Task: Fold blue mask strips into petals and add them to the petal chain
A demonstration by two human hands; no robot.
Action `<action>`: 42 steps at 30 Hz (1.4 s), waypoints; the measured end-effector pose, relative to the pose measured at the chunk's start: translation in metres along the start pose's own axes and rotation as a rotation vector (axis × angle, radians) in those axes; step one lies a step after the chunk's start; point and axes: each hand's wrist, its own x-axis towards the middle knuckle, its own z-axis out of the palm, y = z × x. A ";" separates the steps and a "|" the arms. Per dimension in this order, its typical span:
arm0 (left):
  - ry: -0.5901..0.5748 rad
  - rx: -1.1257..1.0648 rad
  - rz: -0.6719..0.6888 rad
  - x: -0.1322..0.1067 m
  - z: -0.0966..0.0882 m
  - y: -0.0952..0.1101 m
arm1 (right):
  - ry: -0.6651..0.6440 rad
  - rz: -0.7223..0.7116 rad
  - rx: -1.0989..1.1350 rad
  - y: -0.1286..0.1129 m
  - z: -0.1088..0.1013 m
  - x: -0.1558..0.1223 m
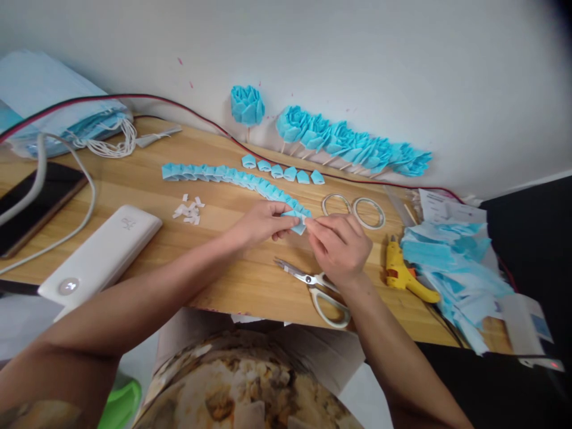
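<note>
Between my two hands is a small light-blue folded piece [298,227] of thin sheet material. My left hand [268,223] pinches its left side between thumb and fingers. The fingertips of my right hand [338,241] are closed at its right edge, with a tiny white bit showing there. Just beyond my hands, a long curved row of folded blue pieces [232,177] lies on the wooden table [223,250]. A short row of blue petal shapes [277,171] sits behind it. White-handled scissors [313,283] lie partly open below my right hand.
Blue flowers on sticks [344,140] lean against the wall. White paper bits [189,211], a power bank [100,256] and a phone [38,205] are left. Two tape rolls [369,213], a yellow glue gun [402,273] and blue scraps [451,256] are right. A red-black cable [187,110] crosses the back.
</note>
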 end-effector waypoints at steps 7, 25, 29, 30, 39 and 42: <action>0.004 -0.008 -0.001 0.001 -0.001 0.000 | -0.007 0.034 0.134 0.001 0.001 -0.004; -0.034 0.093 0.014 0.007 -0.008 -0.002 | -0.057 0.316 0.468 0.003 -0.002 0.000; -0.048 0.209 0.014 0.006 -0.005 0.001 | -0.154 0.621 0.752 0.005 0.005 -0.004; -0.045 0.223 0.024 0.005 -0.004 0.001 | -0.183 0.656 0.815 0.005 0.006 -0.005; -0.154 0.179 0.104 0.005 -0.005 -0.003 | -0.201 0.728 0.968 0.004 0.011 -0.007; -0.177 0.105 0.095 0.006 -0.003 -0.004 | -0.154 0.766 1.003 0.002 0.011 -0.007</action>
